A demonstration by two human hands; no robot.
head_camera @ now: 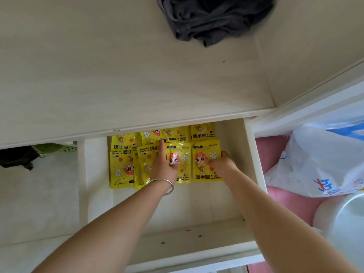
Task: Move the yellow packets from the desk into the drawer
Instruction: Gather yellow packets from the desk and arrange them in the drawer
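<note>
Several yellow packets (122, 164) with a cartoon face lie in rows in the open white drawer (254, 154), filling its far half under the desk (118, 75) edge. My left hand (164, 164), with a silver bangle on the wrist, rests on the middle packet (182, 154). Its thumb is on the packet's face and its fingers lie along the packet's left edge, the index finger stretched out. My right hand (222, 160) pinches the right edge of the rightmost front packet (202, 168), which lies flat on the drawer floor. No packets show on the desk top.
A dark grey cloth (212, 20) lies bunched at the back of the desk. To the right, a white plastic bag (319, 160) sits on a pink cushion (269, 152), with a white container (346, 223) nearer me. A green perforated basket (57, 148) sits lower left.
</note>
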